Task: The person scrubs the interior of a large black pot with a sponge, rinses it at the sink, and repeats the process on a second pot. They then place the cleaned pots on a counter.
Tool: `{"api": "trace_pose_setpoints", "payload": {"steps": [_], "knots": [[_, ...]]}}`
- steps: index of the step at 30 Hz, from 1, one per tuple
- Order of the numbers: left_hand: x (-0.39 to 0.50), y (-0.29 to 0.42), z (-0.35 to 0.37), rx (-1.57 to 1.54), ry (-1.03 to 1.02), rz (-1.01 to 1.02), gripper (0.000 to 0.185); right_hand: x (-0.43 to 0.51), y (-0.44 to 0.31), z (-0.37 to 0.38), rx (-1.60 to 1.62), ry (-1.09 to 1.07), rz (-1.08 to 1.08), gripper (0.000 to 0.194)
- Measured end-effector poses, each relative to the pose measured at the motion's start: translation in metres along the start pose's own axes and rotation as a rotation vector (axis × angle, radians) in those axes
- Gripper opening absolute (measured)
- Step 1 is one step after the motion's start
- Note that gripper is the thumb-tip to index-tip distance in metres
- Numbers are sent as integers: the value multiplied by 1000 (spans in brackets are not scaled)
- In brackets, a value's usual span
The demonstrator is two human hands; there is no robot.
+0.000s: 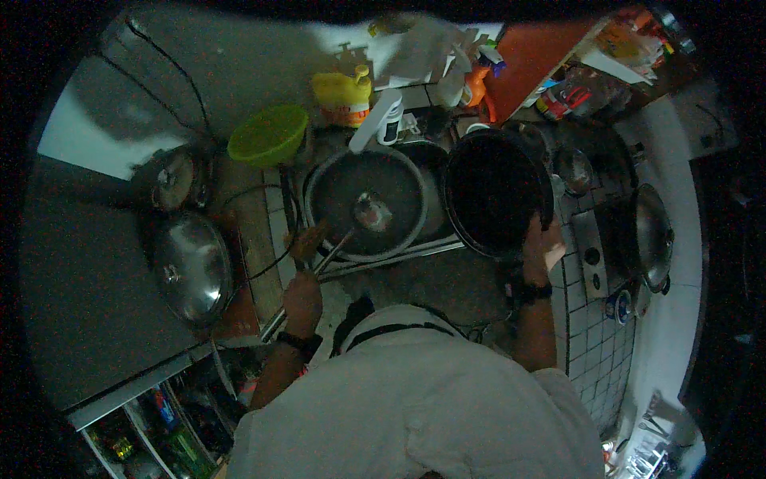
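In dim light my left hand grips the long metal handle of a ladle, whose bowl rests inside a wide round pan in front of me. What the pan holds is too dark to tell. A blurred brownish thing lies beside the pan's left edge, just above my left hand. My right hand holds the right rim of a large dark pot, tilted with its opening towards me. The inside of the pot is black and its contents cannot be seen.
A green plastic bowl, a yellow jug and a white bottle stand behind the pan. Metal lids lie at the left and right. A cable loops left of the pan. White tiles cover the right counter.
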State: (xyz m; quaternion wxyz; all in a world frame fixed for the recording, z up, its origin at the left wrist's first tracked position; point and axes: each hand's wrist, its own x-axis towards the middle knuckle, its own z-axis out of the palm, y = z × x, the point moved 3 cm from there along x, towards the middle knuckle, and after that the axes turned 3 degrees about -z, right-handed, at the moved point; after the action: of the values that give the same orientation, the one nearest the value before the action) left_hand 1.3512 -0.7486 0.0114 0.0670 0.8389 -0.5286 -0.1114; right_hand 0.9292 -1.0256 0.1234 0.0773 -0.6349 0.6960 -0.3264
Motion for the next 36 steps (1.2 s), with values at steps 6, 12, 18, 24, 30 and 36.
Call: {"api": "trace_pose_setpoints", "payload": {"steps": [6,12,18,24,30,36], "knots": [[56,9,34,337,284,286,40,-2,-2,-22,-199,116,-143,50],[68,-2,2,-509,-258,251,39,-2,41,-26,-216,45,99,49],[15,-1,-25,-943,-894,-214,39,-22,67,-51,72,-9,472,39],[33,21,-22,-717,-468,37,40,-51,106,-53,171,38,628,50],[52,54,-48,-559,-452,152,35,-76,134,-47,772,239,641,47],[54,65,-35,-696,-471,158,34,-87,128,-67,413,185,725,45]]}}
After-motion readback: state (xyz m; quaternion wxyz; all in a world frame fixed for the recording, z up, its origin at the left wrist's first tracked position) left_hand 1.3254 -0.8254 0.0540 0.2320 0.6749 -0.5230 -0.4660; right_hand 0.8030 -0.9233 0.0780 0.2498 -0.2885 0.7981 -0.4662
